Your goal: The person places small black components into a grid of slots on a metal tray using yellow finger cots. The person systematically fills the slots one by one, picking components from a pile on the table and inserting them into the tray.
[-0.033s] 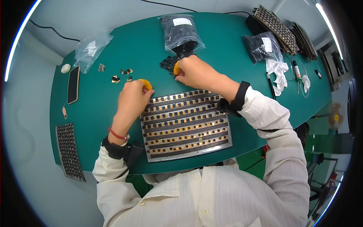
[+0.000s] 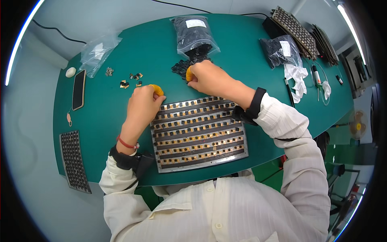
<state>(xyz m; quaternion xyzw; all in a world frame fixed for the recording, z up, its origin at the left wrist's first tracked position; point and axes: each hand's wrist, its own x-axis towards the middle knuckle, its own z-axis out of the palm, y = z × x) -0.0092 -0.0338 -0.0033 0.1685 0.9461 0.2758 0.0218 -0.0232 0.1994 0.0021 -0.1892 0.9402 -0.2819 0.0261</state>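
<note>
A metal tray [image 2: 193, 150] lies in front of me, its rows filled with small black parts on copper-coloured pieces. At its far left corner is my left hand [image 2: 142, 104], thumb and finger pinched together, with a yellow cover on one fingertip. Whatever sits in that pinch is too small or hidden to make out. My right hand [image 2: 209, 78] reaches past the tray's far edge to a loose pile of small black parts [image 2: 180, 67]. Its fingers, one with a yellow cover, are curled closed at the pile's near side, and their contents are hidden.
An open clear bag of black parts [image 2: 192, 34] lies behind the pile. Leftward are small copper-and-black pieces [image 2: 124, 84], a phone [image 2: 79, 90] and another filled tray [image 2: 75, 161]. At right lie a second bag [image 2: 278, 51], white tissue [image 2: 296, 80] and stacked trays [image 2: 294, 30].
</note>
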